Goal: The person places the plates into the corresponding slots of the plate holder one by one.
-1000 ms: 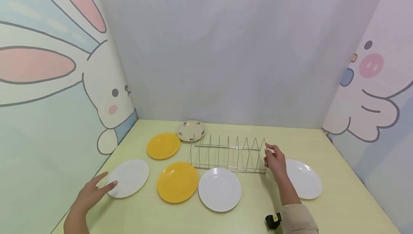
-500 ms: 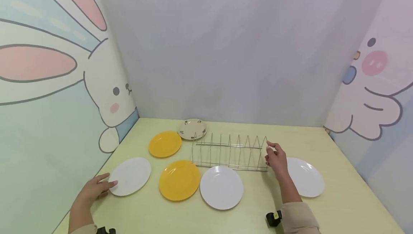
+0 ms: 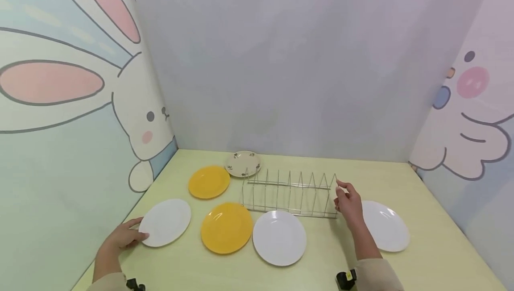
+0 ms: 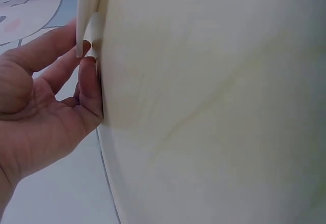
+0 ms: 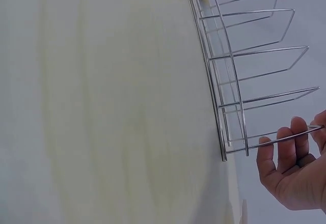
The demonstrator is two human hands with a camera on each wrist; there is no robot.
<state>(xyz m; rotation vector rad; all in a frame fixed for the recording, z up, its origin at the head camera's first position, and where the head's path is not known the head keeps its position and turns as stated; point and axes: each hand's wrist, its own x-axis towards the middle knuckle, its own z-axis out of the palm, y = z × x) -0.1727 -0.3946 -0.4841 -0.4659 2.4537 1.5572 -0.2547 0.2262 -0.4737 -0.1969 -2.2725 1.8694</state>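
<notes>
The left hand [image 3: 122, 236] has its thumb and fingers brought together on the rim of the left white plate [image 3: 165, 222], gripping its near left edge. From that hand the left white plate reaches forward and to the right, above the table [image 3: 176, 271]. In the left wrist view it shows edge-on with fingertips behind it, so how far that rim stands off the table is hard to judge.

The wire rack [image 3: 290, 185] stands farther forward and well to the right of the left white plate, its long axis running roughly left to right, its loops upright. Its left end is the nearer one to that plate; between the two lie the near yellow plate [image 3: 226, 228] and the far yellow plate [image 3: 209, 182]. The right hand [image 3: 348, 204] is at the opposite end, thumb and fingers clamped on the last loop. Of the two, the left hand is by far the nearer to the left white plate.

The rack's slots run front to back, and all six plates are outside them. The patterned plate [image 3: 242, 162] lies behind the rack's left end, the middle white plate [image 3: 279, 238] just in front of its front rail, and the right white plate [image 3: 386, 227] beside the right wrist.
</notes>
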